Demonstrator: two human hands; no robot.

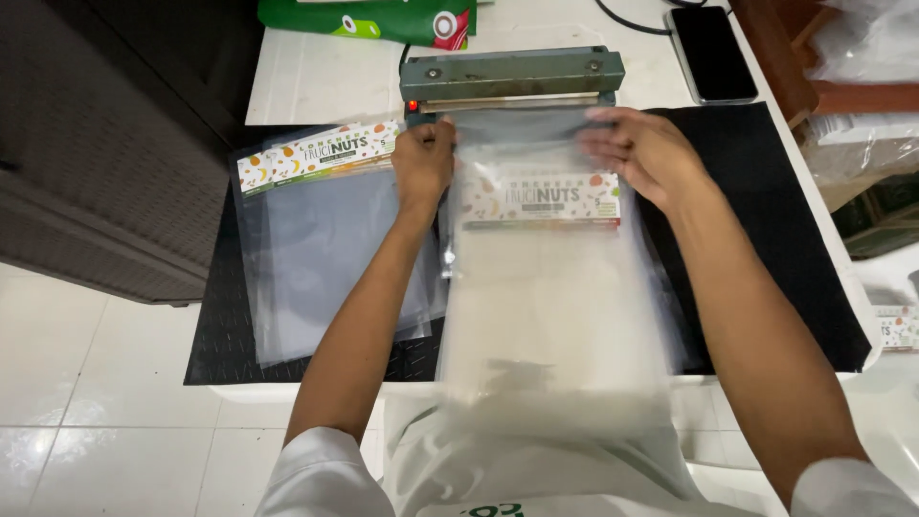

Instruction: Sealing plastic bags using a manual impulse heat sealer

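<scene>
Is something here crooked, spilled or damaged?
Nothing is spilled or torn. Only the stack of clear bags beside the left hand lies slightly askew, its printed strip tilted, while the held bag sits straight at the sealer.

You had a black phone [713, 53] lying face up at the far right of the white table [316, 77], with a black cable [627, 21] beside it. A green package [369, 19] lay at the far edge. The floor [86, 421] below was of white tiles.
</scene>
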